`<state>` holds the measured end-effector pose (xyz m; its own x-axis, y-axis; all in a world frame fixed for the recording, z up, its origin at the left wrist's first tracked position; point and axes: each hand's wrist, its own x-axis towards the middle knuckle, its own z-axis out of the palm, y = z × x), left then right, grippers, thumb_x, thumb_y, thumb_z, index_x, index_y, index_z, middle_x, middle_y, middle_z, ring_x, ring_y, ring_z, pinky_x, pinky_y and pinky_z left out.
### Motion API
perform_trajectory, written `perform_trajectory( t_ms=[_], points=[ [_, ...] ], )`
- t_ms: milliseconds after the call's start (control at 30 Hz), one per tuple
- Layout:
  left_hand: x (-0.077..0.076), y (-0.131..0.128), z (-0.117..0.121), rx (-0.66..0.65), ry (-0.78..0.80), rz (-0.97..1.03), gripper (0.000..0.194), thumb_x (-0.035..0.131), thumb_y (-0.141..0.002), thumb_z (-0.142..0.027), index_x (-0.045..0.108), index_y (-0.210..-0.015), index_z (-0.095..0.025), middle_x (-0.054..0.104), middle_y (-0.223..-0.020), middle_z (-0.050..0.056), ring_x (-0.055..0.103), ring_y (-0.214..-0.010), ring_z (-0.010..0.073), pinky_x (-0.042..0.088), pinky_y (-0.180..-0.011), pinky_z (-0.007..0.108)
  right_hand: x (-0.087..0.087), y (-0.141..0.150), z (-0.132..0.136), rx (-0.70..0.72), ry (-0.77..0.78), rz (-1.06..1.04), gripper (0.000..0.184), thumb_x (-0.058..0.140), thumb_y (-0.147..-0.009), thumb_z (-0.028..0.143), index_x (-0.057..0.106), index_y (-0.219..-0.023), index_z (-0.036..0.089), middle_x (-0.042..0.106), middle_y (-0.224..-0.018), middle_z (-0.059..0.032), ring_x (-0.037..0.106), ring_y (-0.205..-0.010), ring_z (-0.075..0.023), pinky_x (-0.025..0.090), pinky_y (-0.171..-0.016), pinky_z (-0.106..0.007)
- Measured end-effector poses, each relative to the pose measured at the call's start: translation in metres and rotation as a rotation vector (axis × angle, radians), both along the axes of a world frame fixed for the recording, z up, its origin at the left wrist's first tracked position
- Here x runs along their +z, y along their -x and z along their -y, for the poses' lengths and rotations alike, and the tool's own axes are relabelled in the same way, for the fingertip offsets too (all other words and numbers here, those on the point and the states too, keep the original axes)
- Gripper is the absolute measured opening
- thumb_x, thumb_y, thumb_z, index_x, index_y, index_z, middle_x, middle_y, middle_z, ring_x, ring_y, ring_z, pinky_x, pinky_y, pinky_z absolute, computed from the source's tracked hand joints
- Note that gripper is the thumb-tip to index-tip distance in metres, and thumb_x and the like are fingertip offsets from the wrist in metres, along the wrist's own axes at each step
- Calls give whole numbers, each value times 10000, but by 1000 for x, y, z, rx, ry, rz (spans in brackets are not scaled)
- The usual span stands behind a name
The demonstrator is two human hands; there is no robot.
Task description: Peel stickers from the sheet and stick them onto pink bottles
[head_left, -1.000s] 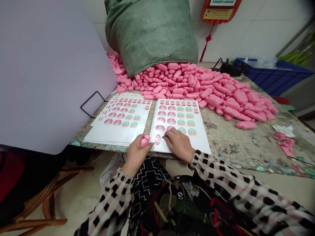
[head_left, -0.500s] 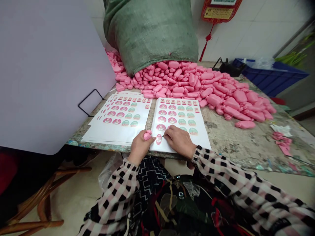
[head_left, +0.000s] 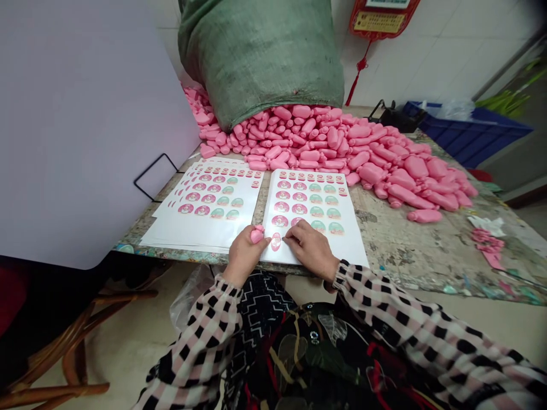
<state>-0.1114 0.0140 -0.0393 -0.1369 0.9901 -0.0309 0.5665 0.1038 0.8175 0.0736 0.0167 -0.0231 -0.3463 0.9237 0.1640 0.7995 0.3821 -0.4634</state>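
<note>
My left hand (head_left: 244,255) is closed round a small pink bottle-shaped piece (head_left: 257,234), whose end sticks out above the fingers. Its thumb tip reaches the left edge of an oval pink sticker (head_left: 276,242). On the other side, my right hand (head_left: 313,246) has thumb and fingertips pinched at the sticker's right edge. The sticker is over the lower left of a stack of white sticker sheets (head_left: 342,250); whether it lies flat or is lifted, I cannot tell. Rows of pink and green stickers fill the sheet's upper part, and my right fingers hide some of them.
More sticker sheets (head_left: 171,236) lie fanned out at left. Behind them spreads a heap of pink pieces (head_left: 316,139) from a green sack (head_left: 265,62). A grey-white panel (head_left: 85,131) stands at left. A blue crate (head_left: 487,136) and pink scraps (head_left: 487,242) are at right.
My right hand has shifted very slightly, its fingertips still at the oval sticker. My left hand keeps its hold on the pink piece in nearly the same spot.
</note>
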Motion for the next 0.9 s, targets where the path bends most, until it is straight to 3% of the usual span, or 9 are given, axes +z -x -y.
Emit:
perform_trajectory(
  t_ms=[167,333,600,900],
  points=[
    [11,9,0,-279,-141,55,389,655,-663,-326,619,-1037,-222,471,-1329,64,443,-1201,221,304,-1018,339,0,-2,-3,17,2,-15,144,455,-878,305,573,-869,223,533,-898,-3,519,-783,-124,344,-653,-246],
    [21,18,-12,-530,-27,94,457,692,-628,-333,635,-1075,-255,545,-1279,47,486,-1175,224,329,-1010,348,3,-3,-9,39,42,-13,134,468,-868,297,575,-848,219,536,-869,1,514,-771,-119,339,-647,-241],
    [17,22,-23,-617,-4,-40,562,684,-636,-404,593,-1151,-200,502,-1322,76,448,-1212,228,309,-1033,358,3,-1,3,6,17,-12,151,448,-884,299,560,-845,207,529,-877,-11,511,-751,-116,337,-637,-237],
    [14,23,-21,-605,-4,-36,586,667,-652,-425,561,-1191,-221,488,-1337,61,445,-1216,224,308,-1034,359,2,4,8,-50,17,6,150,445,-883,307,555,-848,211,538,-873,-11,524,-762,-123,336,-644,-243]
  ],
)
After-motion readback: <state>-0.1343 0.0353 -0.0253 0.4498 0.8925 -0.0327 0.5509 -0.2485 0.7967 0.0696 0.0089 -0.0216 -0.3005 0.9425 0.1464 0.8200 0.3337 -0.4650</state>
